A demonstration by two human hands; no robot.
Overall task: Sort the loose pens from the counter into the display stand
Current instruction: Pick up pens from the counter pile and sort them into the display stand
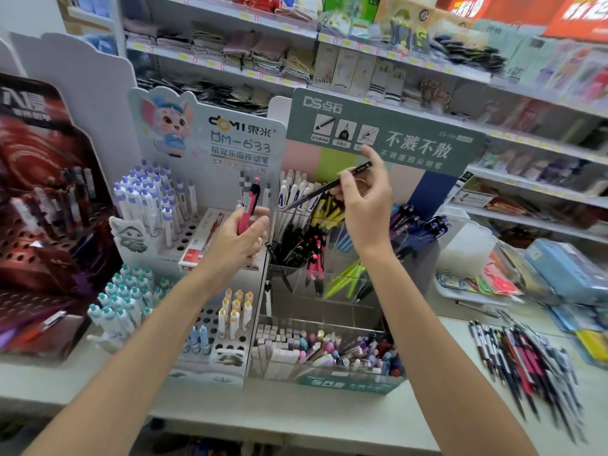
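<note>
My left hand [241, 240] grips a pink pen [249, 205] upright, along with what looks like one or two white pens, above the left side of the clear display stand [297, 273]. My right hand [365, 205] pinches a black pen [329, 187] slanted tip-down over the stand's upper compartments, where white, yellow and black pens stand. A pile of loose pens [523, 360] lies on the white counter [296, 413] at the right.
A white DOMI pen rack [171, 255] stands left of the clear stand, and a dark red rack [42, 225] stands farther left. A green DS sign [388, 139] rises behind. A tray of packets [483, 284] sits at the right. Stocked shelves fill the background.
</note>
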